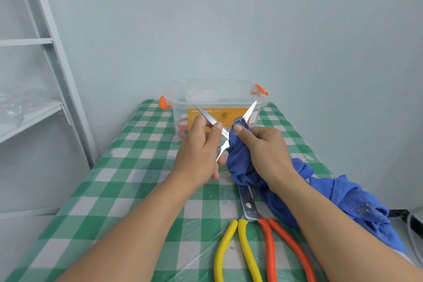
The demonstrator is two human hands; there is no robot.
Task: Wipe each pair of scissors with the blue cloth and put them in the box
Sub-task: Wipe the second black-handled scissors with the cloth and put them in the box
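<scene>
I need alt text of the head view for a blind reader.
A left hand holds small open scissors; the right hand pinches a blue cloth around one blade. A clear plastic box stands behind, and larger scissors lie nearer.

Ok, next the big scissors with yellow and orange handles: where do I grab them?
Grip the large scissors by the handles, from the near side: they lie flat, loops toward you, blades pointing away with tips under the blue cloth.

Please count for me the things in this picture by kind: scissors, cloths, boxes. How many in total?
Scissors: 3 (silver scissors, yellow-and-orange scissors, pink-handled scissors inside the box)
Blue cloth: 1
Box: 1
Total: 5
</scene>
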